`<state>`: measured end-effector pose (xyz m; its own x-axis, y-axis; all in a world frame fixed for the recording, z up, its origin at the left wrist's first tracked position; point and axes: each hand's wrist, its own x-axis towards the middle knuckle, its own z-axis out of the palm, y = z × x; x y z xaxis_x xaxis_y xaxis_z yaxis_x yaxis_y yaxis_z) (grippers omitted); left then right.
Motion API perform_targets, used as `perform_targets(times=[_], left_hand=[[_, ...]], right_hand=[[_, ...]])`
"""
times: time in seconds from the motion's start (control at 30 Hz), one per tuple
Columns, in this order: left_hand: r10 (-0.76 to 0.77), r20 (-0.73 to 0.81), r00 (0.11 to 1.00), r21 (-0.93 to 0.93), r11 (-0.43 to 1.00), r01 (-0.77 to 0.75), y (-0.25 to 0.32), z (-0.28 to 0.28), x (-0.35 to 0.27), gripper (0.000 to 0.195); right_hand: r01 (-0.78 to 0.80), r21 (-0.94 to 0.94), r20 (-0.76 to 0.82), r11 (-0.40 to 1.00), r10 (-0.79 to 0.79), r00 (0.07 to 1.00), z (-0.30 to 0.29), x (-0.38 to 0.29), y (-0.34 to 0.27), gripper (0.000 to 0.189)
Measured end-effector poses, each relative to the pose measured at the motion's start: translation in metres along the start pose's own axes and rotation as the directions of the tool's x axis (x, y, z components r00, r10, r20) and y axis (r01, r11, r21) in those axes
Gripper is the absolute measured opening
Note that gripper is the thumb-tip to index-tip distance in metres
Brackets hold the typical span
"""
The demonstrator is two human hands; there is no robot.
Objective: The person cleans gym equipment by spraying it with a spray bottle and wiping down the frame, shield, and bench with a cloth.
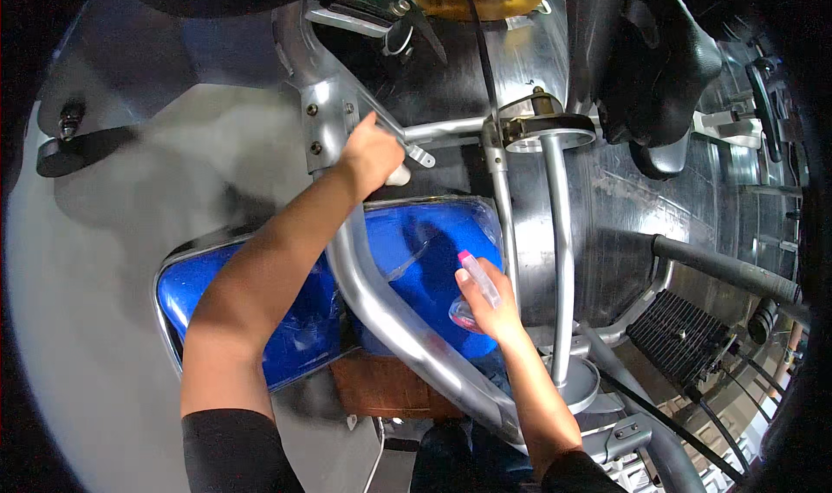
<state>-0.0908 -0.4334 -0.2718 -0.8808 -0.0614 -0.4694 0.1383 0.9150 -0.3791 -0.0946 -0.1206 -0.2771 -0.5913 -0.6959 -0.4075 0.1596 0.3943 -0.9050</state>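
Note:
My left hand (376, 150) is closed beside the upper part of a bent silver metal tube frame (370, 291), near a bolted sleeve (323, 126). A small pale item (398, 176) shows from under its fingers; what it is cannot be made out. Lower right, my right hand (492, 301) grips a clear plastic spray bottle (463, 312) with a pink-tipped nozzle (464, 256). The bottle is over a blue panel (448, 233) covered in clear film. A second blue panel (195, 291) with a chrome rim extends left, partly behind my left forearm.
A thin upright silver rod (558, 252) joins two round discs. A black cable (480, 44) runs down to a clevis fitting (496, 158). Black ribbed pedal (679, 334) and tubing stand at right. A brown block (390, 389) lies under the blue panels. Grey floor (117, 337) is at left.

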Motion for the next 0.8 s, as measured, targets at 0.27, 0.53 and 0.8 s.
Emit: perform_targets(times=[0.27,0.53,0.8], left_hand=[[-0.286,0.036,0.957,-0.033,0.957,0.287,-0.091,-0.013,0.01,0.024],[-0.311,-0.398,0.863,-0.402,0.905,0.141,-0.05,-0.001,-0.02,0.016],[-0.322,-0.004,0.947,-0.97,0.233,0.076,0.065,-0.021,-0.107,0.021]], right_hand=[[0.012,0.042,0.021,0.999,-0.013,1.0,0.015,0.003,-0.012,0.03],[0.129,0.006,0.021,0.992,-0.129,0.991,0.019,-0.005,-0.028,0.027],[0.126,0.041,0.007,0.991,-0.127,0.992,0.022,-0.015,-0.032,0.026]])
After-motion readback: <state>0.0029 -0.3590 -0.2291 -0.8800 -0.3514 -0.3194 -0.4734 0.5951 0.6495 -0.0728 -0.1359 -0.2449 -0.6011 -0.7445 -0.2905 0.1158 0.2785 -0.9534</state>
